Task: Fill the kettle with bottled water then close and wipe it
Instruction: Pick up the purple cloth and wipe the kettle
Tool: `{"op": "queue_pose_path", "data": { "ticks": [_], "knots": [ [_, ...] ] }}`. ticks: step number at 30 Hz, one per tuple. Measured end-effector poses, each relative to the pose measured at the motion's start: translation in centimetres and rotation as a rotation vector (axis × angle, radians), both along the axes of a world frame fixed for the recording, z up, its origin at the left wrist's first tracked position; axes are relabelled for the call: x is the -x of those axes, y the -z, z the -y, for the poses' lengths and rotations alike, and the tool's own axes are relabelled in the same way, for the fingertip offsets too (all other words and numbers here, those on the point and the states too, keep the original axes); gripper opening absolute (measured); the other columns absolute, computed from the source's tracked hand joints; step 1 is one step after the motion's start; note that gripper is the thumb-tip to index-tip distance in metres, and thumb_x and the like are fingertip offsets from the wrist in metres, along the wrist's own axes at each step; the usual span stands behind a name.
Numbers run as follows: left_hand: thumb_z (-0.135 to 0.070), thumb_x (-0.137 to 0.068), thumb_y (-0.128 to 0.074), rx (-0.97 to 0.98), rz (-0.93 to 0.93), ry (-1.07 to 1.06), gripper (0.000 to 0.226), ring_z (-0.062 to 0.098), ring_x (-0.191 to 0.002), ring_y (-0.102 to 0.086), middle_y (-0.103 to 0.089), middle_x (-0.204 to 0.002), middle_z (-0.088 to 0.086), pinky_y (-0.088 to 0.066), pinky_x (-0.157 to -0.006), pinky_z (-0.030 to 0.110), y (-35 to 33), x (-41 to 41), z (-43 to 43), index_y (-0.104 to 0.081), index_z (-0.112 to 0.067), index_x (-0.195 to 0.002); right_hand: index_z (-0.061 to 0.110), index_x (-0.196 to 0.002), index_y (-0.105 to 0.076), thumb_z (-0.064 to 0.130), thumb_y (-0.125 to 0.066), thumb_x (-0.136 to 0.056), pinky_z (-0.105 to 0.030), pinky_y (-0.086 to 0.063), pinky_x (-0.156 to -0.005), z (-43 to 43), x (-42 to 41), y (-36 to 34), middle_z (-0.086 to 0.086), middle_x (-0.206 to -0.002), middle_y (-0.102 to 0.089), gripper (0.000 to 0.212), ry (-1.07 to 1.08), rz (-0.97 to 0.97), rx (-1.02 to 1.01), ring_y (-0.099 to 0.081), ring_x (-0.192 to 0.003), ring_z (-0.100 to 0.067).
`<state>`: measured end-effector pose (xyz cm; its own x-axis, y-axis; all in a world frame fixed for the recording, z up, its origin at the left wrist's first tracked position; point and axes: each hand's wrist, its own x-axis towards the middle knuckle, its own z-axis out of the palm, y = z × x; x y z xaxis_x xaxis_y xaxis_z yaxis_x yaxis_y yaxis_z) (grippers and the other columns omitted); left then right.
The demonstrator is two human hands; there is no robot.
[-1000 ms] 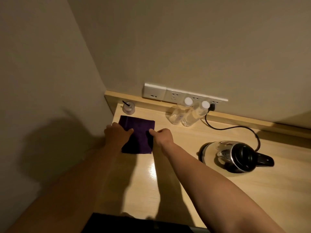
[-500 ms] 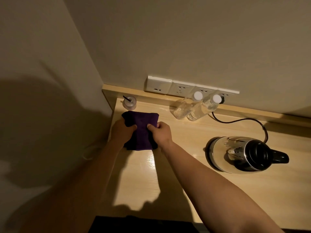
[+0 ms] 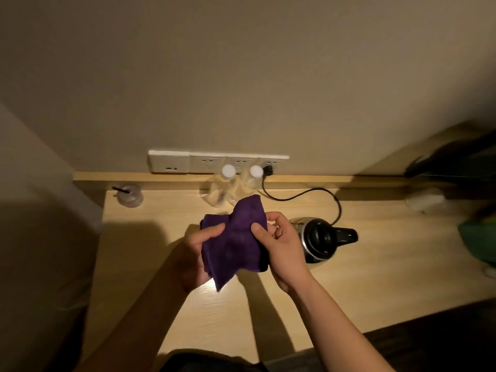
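A purple cloth (image 3: 236, 240) hangs above the wooden desk (image 3: 362, 280), bunched between both hands. My left hand (image 3: 194, 257) grips its left side and my right hand (image 3: 279, 242) pinches its right edge. The steel kettle (image 3: 319, 238) with a black lid and handle stands just right of my right hand, its lid down, partly hidden by my fingers. Two clear water bottles (image 3: 228, 183) with white caps stand at the back by the wall, both capped.
A white socket strip (image 3: 214, 163) runs along the wall, with the kettle's black cord (image 3: 316, 193) plugged in. A small jar with a black stick (image 3: 130, 194) sits at the back left corner. Dark and green objects (image 3: 477, 237) crowd the desk's right end.
Both hands gathered the cloth from the desk's back left and lifted it toward the middle, near the kettle. The view shifted right.
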<state>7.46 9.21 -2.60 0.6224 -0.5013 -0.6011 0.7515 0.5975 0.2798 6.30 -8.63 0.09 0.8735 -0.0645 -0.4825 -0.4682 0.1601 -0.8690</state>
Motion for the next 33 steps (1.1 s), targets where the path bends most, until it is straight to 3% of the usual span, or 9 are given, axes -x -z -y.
{"op": "queue_pose_path", "data": {
  "ticks": [2,5,10,13,17,22,25,28,33],
  "knots": [
    [-0.019,-0.096,-0.056,-0.042,0.014,0.010,0.031,0.033,-0.092,-0.081,-0.080,-0.110,0.020,-0.067,-0.072,0.043,-0.9,-1.0,2.6,-0.085,-0.006,-0.099,0.010,-0.113,-0.061,0.011,-0.069,-0.098,-0.039,-0.061,-0.081,2.8,0.3,-1.3,-0.012,-0.101,-0.079,0.018,0.005,0.066,0.158,-0.076,-0.095,-0.027],
    [-0.012,-0.098,-0.060,-0.005,0.125,-0.033,0.035,0.035,-0.117,-0.073,-0.073,-0.130,0.020,-0.065,-0.086,0.047,-1.5,-3.1,5.1,-0.069,-0.005,-0.131,0.017,-0.112,-0.067,0.015,-0.071,-0.098,-0.026,-0.058,-0.080,8.0,0.7,-2.8,0.005,-0.097,-0.077,0.015,-0.033,0.190,0.550,-0.073,-0.095,-0.009],
    [-0.018,-0.100,-0.060,-0.277,0.466,0.182,0.023,0.018,-0.106,-0.073,-0.082,-0.106,0.000,-0.053,-0.097,0.031,-1.1,-7.6,8.5,-0.070,-0.014,-0.119,0.025,-0.131,-0.065,0.036,-0.078,-0.090,-0.036,-0.058,-0.095,15.3,0.9,-3.5,0.008,-0.122,-0.068,0.044,-0.398,0.151,1.078,-0.063,-0.111,-0.010],
    [-0.033,-0.100,-0.060,-0.401,0.562,0.419,0.025,0.015,-0.107,-0.073,-0.082,-0.107,-0.004,-0.048,-0.100,0.029,1.0,-9.1,11.4,-0.071,-0.020,-0.119,0.024,-0.144,-0.056,0.037,-0.084,-0.084,-0.038,-0.052,-0.106,16.8,0.7,-3.2,0.005,-0.139,-0.061,0.068,-0.619,0.141,1.126,-0.058,-0.125,-0.015],
    [-0.061,-0.087,-0.067,-0.372,0.490,0.672,0.058,0.029,-0.113,-0.074,-0.079,-0.118,0.011,-0.050,-0.108,0.046,2.9,-9.6,14.8,-0.073,-0.015,-0.123,0.024,-0.149,-0.052,0.040,-0.086,-0.081,-0.040,-0.048,-0.111,17.5,0.3,-2.8,0.004,-0.150,-0.057,0.078,-0.694,0.169,1.185,-0.054,-0.135,-0.017],
    [-0.061,-0.093,-0.062,-0.405,0.469,0.878,0.058,0.028,-0.082,-0.077,-0.080,-0.095,0.015,-0.060,-0.077,0.035,2.4,-12.0,18.9,-0.072,-0.007,-0.112,0.023,-0.149,-0.050,0.044,-0.084,-0.082,-0.043,-0.050,-0.107,18.4,-0.1,-2.3,0.002,-0.149,-0.058,0.079,-0.732,0.175,1.151,-0.057,-0.133,-0.021],
    [-0.072,-0.081,-0.069,-0.433,0.525,1.074,0.076,0.033,-0.090,-0.078,-0.081,-0.106,0.019,-0.060,-0.084,0.041,1.9,-13.1,20.4,-0.072,-0.008,-0.120,0.021,-0.150,-0.048,0.044,-0.083,-0.083,-0.043,-0.049,-0.106,18.5,-0.3,-2.1,0.000,-0.149,-0.059,0.079,-0.744,0.172,1.162,-0.057,-0.132,-0.024],
    [-0.070,-0.082,-0.070,-0.442,0.534,1.043,0.073,0.034,-0.096,-0.077,-0.080,-0.111,0.020,-0.058,-0.096,0.047,2.1,-12.9,20.2,-0.073,-0.008,-0.121,0.023,-0.150,-0.048,0.046,-0.083,-0.083,-0.045,-0.050,-0.105,18.5,-0.1,-1.8,0.002,-0.149,-0.059,0.079,-0.726,0.175,1.163,-0.057,-0.132,-0.023],
    [-0.052,-0.102,-0.054,-0.433,0.491,0.663,0.045,0.030,-0.100,-0.077,-0.079,-0.113,0.018,-0.056,-0.098,0.045,4.2,-9.5,17.5,-0.076,-0.014,-0.111,0.026,-0.150,-0.047,0.046,-0.081,-0.085,-0.047,-0.050,-0.106,18.4,0.1,-1.7,0.005,-0.151,-0.057,0.077,-0.707,0.199,1.176,-0.055,-0.135,-0.023]
  ]
}}
